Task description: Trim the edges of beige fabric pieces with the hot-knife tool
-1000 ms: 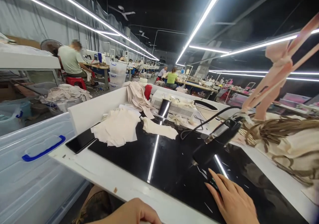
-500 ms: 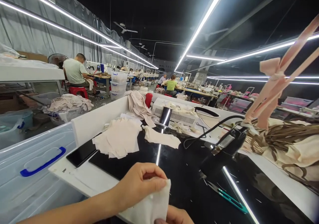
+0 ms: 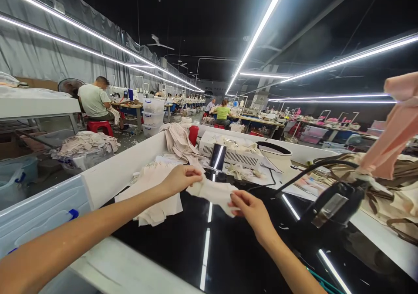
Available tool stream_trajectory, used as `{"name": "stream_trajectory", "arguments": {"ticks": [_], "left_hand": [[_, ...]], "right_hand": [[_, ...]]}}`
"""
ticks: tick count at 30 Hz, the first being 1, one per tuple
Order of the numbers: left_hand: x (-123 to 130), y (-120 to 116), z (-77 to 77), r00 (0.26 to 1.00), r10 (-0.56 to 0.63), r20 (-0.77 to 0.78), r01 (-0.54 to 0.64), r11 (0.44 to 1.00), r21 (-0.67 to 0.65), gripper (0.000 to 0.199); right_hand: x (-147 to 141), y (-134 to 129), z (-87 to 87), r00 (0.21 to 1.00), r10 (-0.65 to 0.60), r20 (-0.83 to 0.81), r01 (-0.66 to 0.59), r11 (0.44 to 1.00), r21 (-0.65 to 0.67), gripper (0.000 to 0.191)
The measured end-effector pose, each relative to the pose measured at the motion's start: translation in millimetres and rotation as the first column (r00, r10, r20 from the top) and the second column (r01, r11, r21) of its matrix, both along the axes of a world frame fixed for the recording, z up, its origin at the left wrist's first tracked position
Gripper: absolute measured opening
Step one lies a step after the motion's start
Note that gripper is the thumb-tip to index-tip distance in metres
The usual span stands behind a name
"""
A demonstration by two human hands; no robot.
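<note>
between left hand and right hand, fabric

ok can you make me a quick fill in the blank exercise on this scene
The left grip and right grip hold the fabric piece above a shiny ____ tabletop.
Of these two, the ____ one is nearer the fabric stack.
The nearest co-worker sits on a ____ stool.

Missing words: black; left; red.

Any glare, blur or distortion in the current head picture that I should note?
Head view: an overhead strip light glares, and the black tabletop mirrors white streaks; head view: left forearm looks stretched, likely wide-angle; head view: pixelation covers part of a seated co-worker.
</note>
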State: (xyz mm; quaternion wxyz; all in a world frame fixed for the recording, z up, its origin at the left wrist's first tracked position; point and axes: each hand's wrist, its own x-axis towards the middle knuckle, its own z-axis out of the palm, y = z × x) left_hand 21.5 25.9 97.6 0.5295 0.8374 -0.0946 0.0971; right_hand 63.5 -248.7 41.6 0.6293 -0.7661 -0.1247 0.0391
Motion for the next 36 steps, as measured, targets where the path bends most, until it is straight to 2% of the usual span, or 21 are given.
{"name": "stream_trajectory", "arguments": {"ticks": [3,5,8,11,14,16,19,22,25,28,30,33,36], "left_hand": [[33.0,0.2,2.6,0.995,0.015,0.097,-0.023,0.997,0.077,0.023],[43.5,2.2,-5.7,0.991,0.004,0.137,-0.026,0.987,0.157,0.019],[46.7,8.3,-31.1,0.991,-0.042,0.124,0.002,0.953,0.302,0.016],[44.9,14.8,-58.4,0.994,-0.077,0.074,0.038,0.9,0.433,0.017],[43.3,18.0,-73.2,0.995,-0.087,0.051,0.047,0.851,0.523,0.02],[42.5,18.3,-73.4,0.996,-0.08,0.049,0.038,0.824,0.565,0.025],[41.5,15.7,-63.9,0.997,-0.023,0.072,-0.025,0.798,0.603,0.032],[42.2,7.8,-53.0,0.992,0.036,0.12,-0.102,0.789,0.606,0.038],[44.9,-4.5,-52.7,0.99,0.021,0.142,-0.105,0.784,0.612,0.039],[47.7,-15.0,-65.9,0.994,-0.031,0.106,-0.046,0.759,0.649,0.038],[48.8,-17.8,-78.3,0.996,-0.056,0.071,-0.007,0.738,0.675,0.039],[50.0,-16.0,-92.7,0.996,-0.077,0.044,0.024,0.719,0.695,0.042],[48.5,-11.9,-94.9,0.995,-0.097,0.03,0.048,0.712,0.701,0.043]], "right_hand": [[41.4,7.9,-5.7,0.962,-0.133,0.24,0.144,0.989,-0.03,0.063],[58.1,11.6,-15.9,0.921,-0.144,0.362,0.189,0.978,-0.09,0.053],[66.4,13.8,-36.5,0.891,-0.052,0.451,0.181,0.952,-0.248,0.031],[63.7,12.1,-53.9,0.887,0.053,0.459,0.169,0.887,-0.429,0.015],[59.0,8.6,-59.8,0.879,0.12,0.461,0.193,0.795,-0.575,0.017],[55.8,7.2,-57.7,0.871,0.149,0.468,0.224,0.728,-0.648,0.029],[50.1,8.8,-51.0,0.86,0.176,0.479,0.273,0.634,-0.723,0.042],[43.0,13.0,-45.0,0.848,0.182,0.498,0.327,0.561,-0.76,0.045],[36.1,15.7,-41.0,0.836,0.183,0.517,0.366,0.515,-0.775,0.043],[29.4,15.7,-38.8,0.831,0.189,0.523,0.377,0.498,-0.78,0.042],[23.4,15.3,-38.6,0.828,0.191,0.527,0.376,0.509,-0.775,0.043],[8.2,17.0,-40.6,0.815,0.211,0.539,0.353,0.558,-0.752,0.047],[-17.9,21.8,-43.7,0.794,0.271,0.544,0.28,0.632,-0.723,0.05]]}}
